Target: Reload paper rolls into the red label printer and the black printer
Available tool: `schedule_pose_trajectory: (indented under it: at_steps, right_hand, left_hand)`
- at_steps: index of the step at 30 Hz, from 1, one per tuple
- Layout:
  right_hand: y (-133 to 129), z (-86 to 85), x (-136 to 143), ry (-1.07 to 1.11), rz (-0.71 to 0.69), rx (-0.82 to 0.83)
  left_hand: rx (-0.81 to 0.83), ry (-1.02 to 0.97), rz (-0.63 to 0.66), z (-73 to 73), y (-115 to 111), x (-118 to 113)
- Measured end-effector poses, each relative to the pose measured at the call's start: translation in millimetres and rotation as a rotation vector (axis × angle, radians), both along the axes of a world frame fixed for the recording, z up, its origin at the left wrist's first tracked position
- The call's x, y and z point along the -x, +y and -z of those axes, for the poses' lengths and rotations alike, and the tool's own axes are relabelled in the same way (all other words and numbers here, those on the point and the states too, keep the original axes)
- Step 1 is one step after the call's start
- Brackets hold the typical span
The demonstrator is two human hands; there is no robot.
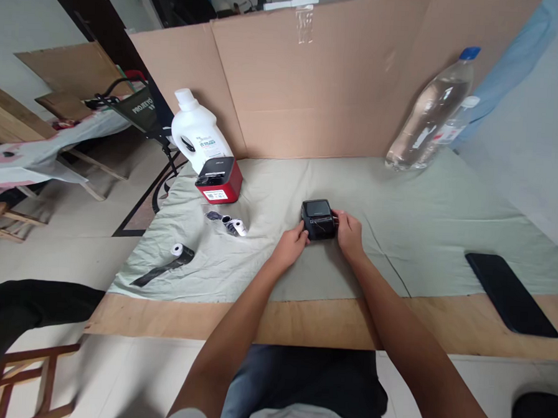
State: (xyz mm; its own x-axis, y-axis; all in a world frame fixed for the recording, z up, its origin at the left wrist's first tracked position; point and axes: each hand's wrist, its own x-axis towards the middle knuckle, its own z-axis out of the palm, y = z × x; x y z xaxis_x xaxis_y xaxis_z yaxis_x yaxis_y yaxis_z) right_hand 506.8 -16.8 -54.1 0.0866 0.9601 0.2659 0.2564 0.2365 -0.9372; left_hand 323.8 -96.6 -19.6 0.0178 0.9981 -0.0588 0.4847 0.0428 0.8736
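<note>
A: Head view: what sits at the middle of the green cloth (399,240)?

B: A small black printer (319,218). The left hand (290,244) curls its fingers against the printer's left side, and the right hand (349,233) cups its right side, thumb on the front edge.

A: Is it open?

B: The lid looks closed; no paper shows (hard to be sure at this size). To its left lie loose paper rolls (231,224), untouched, and farther left a red printer (219,179) before a white jug (198,130). To its right lies a dark phone (511,294); behind, right, a water bottle (432,111).
</note>
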Motion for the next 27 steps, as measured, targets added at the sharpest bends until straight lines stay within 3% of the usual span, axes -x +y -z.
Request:
schedule_pose_trajectory:
  at_steps: [8, 20, 27]
  right_hand:
    - [-14.3, -12.5, 6.4, -0.081, 0.086, -0.028]
    - [-16.7, -12.7, 8.6, -0.060, 0.082, -0.055]
    - [-12.9, -10.6, 8.1, -0.039, 0.084, -0.044]
  left_hand:
    - [-0.040, 0.081, 0.019, 1.0, 1.3, 0.9]
    - [-0.022, 0.242, -0.026, -2.9, -0.5, -1.6]
    - [0.052, 0.196, -0.027, -10.4, 6.3, 2.4]
